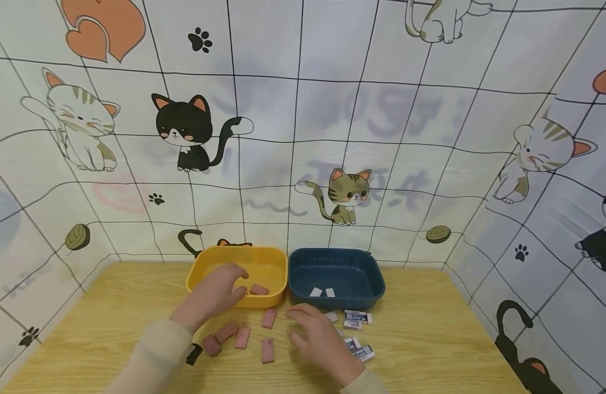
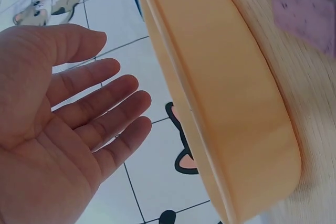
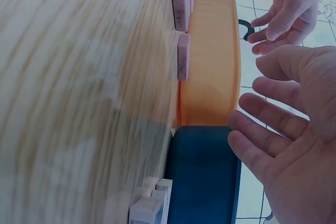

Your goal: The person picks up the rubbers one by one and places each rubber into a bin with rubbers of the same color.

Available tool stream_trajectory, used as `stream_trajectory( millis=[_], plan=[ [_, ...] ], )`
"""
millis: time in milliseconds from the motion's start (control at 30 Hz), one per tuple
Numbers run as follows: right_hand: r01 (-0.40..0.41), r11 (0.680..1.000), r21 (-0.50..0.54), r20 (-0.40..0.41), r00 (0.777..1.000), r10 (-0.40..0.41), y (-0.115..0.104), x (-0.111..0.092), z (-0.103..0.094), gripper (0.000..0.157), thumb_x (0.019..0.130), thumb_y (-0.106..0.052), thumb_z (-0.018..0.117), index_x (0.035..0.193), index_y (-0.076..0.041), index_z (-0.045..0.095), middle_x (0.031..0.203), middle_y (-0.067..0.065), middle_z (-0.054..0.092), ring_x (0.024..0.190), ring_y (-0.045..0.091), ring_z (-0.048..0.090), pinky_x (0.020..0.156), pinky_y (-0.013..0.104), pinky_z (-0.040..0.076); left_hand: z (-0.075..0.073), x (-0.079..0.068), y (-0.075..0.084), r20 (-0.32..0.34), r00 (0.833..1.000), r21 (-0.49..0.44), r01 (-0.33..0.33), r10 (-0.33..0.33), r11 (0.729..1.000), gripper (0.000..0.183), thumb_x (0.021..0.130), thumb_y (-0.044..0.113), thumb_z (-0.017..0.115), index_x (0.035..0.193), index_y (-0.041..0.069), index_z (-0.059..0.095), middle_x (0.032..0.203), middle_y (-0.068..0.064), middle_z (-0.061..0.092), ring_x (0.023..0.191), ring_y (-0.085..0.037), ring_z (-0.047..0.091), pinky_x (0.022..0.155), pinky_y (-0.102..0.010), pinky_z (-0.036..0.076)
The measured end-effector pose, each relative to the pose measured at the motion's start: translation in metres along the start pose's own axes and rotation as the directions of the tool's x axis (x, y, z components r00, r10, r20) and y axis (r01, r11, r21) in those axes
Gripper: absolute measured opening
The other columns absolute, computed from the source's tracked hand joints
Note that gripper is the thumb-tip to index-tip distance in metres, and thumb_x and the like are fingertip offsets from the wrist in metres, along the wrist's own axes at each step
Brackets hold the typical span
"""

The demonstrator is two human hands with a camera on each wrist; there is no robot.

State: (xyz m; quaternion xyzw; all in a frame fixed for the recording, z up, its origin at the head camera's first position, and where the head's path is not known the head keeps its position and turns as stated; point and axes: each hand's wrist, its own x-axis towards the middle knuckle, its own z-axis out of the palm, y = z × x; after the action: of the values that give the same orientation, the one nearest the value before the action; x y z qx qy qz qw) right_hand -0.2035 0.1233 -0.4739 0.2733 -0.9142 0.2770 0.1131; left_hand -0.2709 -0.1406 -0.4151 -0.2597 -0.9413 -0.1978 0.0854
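Observation:
My left hand (image 1: 216, 293) is over the yellow bin (image 1: 278, 300), fingers spread and holding nothing. A pink rectangular block (image 1: 259, 289) lies inside that bin. In the left wrist view the palm (image 2: 47, 166) shows bare beside the bin's wall. My right hand (image 1: 316, 336) hovers over the table in front of the dark blue bin (image 1: 339, 302), its fingers loosely bent with nothing in them. Two small white blocks (image 1: 316, 293) lie in the blue bin. Near the right hand are white erasers in printed sleeves (image 1: 358, 316), some partly hidden by it.
Several pink blocks (image 1: 242, 337) lie on the wooden table (image 1: 421, 339) between the hands and before the yellow bin. A black object (image 1: 195, 354) lies by the left sleeve. Both bins stand side by side against a cat-patterned cloth wall (image 1: 263, 180).

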Motion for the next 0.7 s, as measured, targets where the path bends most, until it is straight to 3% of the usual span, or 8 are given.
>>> stream_trajectory(
  millis=[233,400,567,700],
  plan=[
    [-0.032,0.999,0.006,-0.012,0.999,0.032,0.003,-0.002,-0.002,0.030,0.094,-0.009,0.070,0.124,-0.005,0.072,0.126,0.005,0.067,0.117,0.021,0.064,0.099,0.040,0.054,0.006,-0.004,0.012,-0.024,0.999,-0.032,0.043,-0.044,0.999,0.020,0.093,0.011,0.072,0.111,0.001,0.071,0.112,-0.012,0.069,0.103,-0.030,0.068,0.090,-0.046,0.056],
    [-0.036,0.999,-0.003,-0.037,0.999,0.036,0.006,-0.004,-0.004,0.031,0.093,-0.009,0.072,0.124,-0.005,0.072,0.125,0.005,0.067,0.117,0.022,0.064,0.098,0.042,0.055,0.010,-0.008,0.019,-0.060,0.998,-0.054,0.018,-0.021,0.998,0.016,0.092,0.009,0.074,0.107,0.003,0.072,0.109,-0.009,0.069,0.101,-0.028,0.068,0.088,-0.044,0.056],
    [-0.052,0.998,-0.021,-0.050,0.997,0.051,0.011,-0.006,-0.006,0.030,0.092,-0.009,0.073,0.122,-0.004,0.073,0.125,0.005,0.067,0.116,0.024,0.064,0.098,0.044,0.055,0.016,-0.014,0.026,-0.100,0.995,-0.081,-0.011,0.003,0.997,0.012,0.092,0.007,0.074,0.102,0.012,0.073,0.104,-0.002,0.069,0.099,-0.024,0.068,0.087,-0.045,0.056],
    [-0.043,0.998,-0.045,-0.094,0.995,0.038,0.014,-0.007,-0.008,0.028,0.089,-0.005,0.076,0.117,-0.003,0.074,0.122,0.007,0.068,0.114,0.025,0.066,0.097,0.044,0.055,0.018,-0.018,0.031,-0.129,0.992,-0.070,-0.019,0.010,0.997,0.015,0.090,0.008,0.076,0.103,0.015,0.074,0.103,0.000,0.070,0.099,-0.022,0.068,0.087,-0.050,0.049]
  ],
)
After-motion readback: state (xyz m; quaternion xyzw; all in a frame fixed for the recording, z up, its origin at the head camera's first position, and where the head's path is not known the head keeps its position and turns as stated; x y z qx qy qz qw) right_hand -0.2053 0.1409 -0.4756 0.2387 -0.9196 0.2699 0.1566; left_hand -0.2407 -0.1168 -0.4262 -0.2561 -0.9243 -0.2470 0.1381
